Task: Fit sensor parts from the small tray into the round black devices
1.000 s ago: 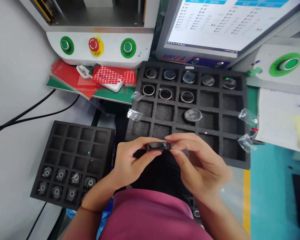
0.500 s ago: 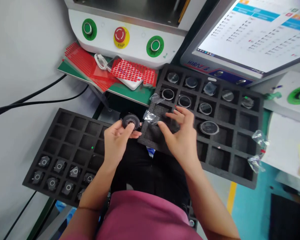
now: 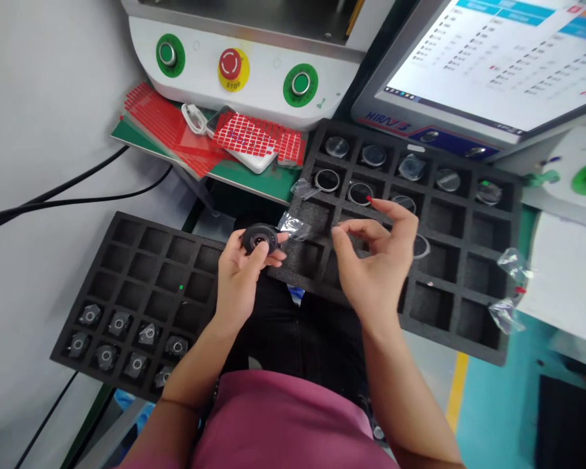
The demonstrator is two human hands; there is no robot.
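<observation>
My left hand point(image 3: 239, 277) grips a round black disc-shaped part point(image 3: 260, 239), its thumb lying on the ringed centre. Over the right foam tray point(image 3: 422, 277) my right hand point(image 3: 378, 264) is closed, thumb and a finger pressed together at the tips. Whatever may be between them is too small to make out. A small red spot shows at another of its fingertips. Crumpled clear film point(image 3: 293, 226) lies on that tray's left edge, between the hands. Round glass-like discs, such as a ringed one point(image 3: 327, 180), sit in the tray's far compartments; my right hand partly covers others.
A second foam tray point(image 3: 146, 303) at left holds several small dark parts with pale rings point(image 3: 120, 322). Behind stands a machine panel with a red stop button point(image 3: 231, 64) and green buttons. Red grid sheets point(image 3: 247, 133) lie on a ledge. A monitor point(image 3: 478, 65) stands at back right.
My right hand has moved right and slightly up, away from the clear film, and its thumb and finger have come together. My left hand has shifted slightly right with the black part.
</observation>
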